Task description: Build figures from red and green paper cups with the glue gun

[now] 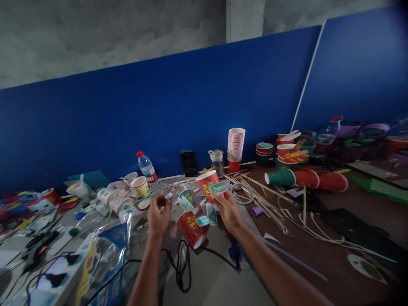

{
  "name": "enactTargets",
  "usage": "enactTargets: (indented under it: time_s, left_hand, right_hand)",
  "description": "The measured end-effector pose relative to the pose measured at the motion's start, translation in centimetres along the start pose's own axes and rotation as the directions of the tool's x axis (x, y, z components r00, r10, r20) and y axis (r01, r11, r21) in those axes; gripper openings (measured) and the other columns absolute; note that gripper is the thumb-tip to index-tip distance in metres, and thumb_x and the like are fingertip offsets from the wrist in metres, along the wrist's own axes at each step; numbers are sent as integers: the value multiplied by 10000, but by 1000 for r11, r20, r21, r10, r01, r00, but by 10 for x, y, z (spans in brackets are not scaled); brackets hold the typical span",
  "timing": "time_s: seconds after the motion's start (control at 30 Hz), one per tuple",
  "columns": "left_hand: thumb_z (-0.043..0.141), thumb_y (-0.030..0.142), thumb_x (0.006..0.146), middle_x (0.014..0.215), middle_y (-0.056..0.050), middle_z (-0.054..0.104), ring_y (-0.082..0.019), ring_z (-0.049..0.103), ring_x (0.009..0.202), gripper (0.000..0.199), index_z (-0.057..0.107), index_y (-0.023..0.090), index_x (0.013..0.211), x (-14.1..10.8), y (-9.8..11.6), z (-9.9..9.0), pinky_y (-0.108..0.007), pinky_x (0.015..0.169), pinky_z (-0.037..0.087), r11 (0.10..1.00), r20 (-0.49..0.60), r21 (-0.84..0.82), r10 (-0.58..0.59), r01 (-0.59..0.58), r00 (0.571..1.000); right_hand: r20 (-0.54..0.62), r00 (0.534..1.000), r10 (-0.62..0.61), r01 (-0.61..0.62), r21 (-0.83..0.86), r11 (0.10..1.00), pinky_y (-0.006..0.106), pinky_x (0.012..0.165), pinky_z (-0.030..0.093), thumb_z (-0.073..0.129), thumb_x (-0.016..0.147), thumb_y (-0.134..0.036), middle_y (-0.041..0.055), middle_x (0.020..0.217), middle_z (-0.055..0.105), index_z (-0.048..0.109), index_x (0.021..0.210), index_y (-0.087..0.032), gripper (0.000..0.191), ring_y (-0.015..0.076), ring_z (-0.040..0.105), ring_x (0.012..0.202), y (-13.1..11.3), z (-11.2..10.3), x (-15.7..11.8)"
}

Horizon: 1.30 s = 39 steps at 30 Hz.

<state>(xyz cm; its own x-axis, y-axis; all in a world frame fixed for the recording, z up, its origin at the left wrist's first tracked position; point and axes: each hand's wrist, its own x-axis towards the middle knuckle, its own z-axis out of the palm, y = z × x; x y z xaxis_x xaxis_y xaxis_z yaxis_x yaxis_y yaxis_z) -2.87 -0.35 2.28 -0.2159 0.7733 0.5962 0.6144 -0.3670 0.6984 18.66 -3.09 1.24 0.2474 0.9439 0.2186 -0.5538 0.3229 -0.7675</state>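
A right hand (228, 210) grips a tilted red cup (206, 185) at its fingertips; the left hand (159, 214) pinches a white scrap (168, 196). Beyond the right, a red bowl (284, 152) (utensils inside) stands.

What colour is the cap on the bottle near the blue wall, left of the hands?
Red, clearest in the head view.

Wall (111, 36): bare grey, mottled, concrete-like. Pillar (245, 19): paler, vertical, upper right of centre. In front of both, blue panels (178, 106); a pale strip (308, 76) runs slantwise between two of them. Tabletop (219, 272): grey at centre, dark brown to the right. Light: dim, cool; right corner darkest. Floor hidden from view.
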Motion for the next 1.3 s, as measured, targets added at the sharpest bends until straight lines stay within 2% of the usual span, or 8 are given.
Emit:
enactTargets:
  time_s: [0.1, 0.27, 0.33, 0.43, 0.57, 0.8, 1.0, 1.3]
  left_hand:
    - [500, 534, 802, 679, -45, 634, -207, 581, 649, 370, 608, 188, 725, 1, -2, -1, -311, 629, 426, 990, 335, 29, -142, 141, 931]
    - [503, 555, 784, 639, -22, 626, -173, 547, 602, 407, 629, 180, 691, -1, 0, -4, -275, 590, 382, 985, 660, 146, -170, 97, 732]
    - [509, 552, 777, 668, -20, 627, -162, 529, 603, 403, 635, 172, 730, -2, 1, -4, -269, 582, 375, 987, 739, 133, -159, 90, 655]
    - [551, 546, 748, 645, -3, 586, -152, 487, 613, 382, 601, 175, 671, -4, 1, -4, -259, 572, 355, 990, 795, 79, -134, 119, 592]
    - [637, 546, 680, 571, 26, 515, -125, 414, 563, 389, 543, 179, 594, -4, 3, -6, -249, 549, 322, 948, 840, -49, -132, 315, 527]
    - [707, 489, 668, 659, -1, 596, -144, 485, 635, 335, 613, 168, 659, 1, 5, -20, -256, 625, 378, 827, 833, -263, -66, 497, 550]
    - [732, 476, 661, 648, 5, 589, -143, 491, 659, 344, 607, 156, 643, 2, 1, -18, -250, 669, 379, 797, 797, -331, -51, 506, 602]
    - [722, 470, 673, 647, 16, 569, -130, 465, 637, 337, 611, 153, 655, -2, 1, -11, -247, 646, 375, 795, 790, -350, -33, 495, 612]
  right_hand:
    - [-1, 1000, -4, 5, 37, 999, 265, 638, 500, 730, 667, -358, -45, 679, 611, 560, 760, -277, 210, 156, 622, 678, 0, -1, 1]
    - [-18, 1000, -3, 4, 44, 999, 239, 595, 455, 718, 682, -309, -68, 599, 569, 514, 674, -258, 210, 122, 574, 586, 2, -3, 3]
    - [-17, 1000, -3, 3, 42, 999, 248, 611, 455, 717, 678, -306, -63, 616, 589, 532, 689, -256, 191, 127, 578, 596, 3, -3, 4]
    - [4, 1000, 0, 0, 57, 998, 261, 667, 465, 718, 677, -299, -47, 718, 651, 585, 766, -261, 164, 138, 604, 666, 3, -4, 5]
    - [22, 1000, -5, 4, 74, 997, 271, 717, 471, 703, 702, -306, -33, 760, 676, 613, 831, -265, 163, 155, 620, 746, 6, -6, 6]
    - [31, 1000, -6, 4, 69, 998, 307, 777, 481, 686, 719, -323, -6, 847, 710, 628, 995, -253, 291, 188, 642, 831, 7, -9, 6]
    - [-22, 1000, 14, -12, 99, 995, 301, 738, 481, 712, 674, -317, -10, 835, 700, 620, 937, -244, 288, 185, 636, 790, 4, -6, 6]
    - [-38, 944, 328, -315, 189, 930, 264, 478, 426, 707, 668, -350, -5, 607, 663, 622, 684, -201, 173, 149, 570, 528, -3, -14, 11]
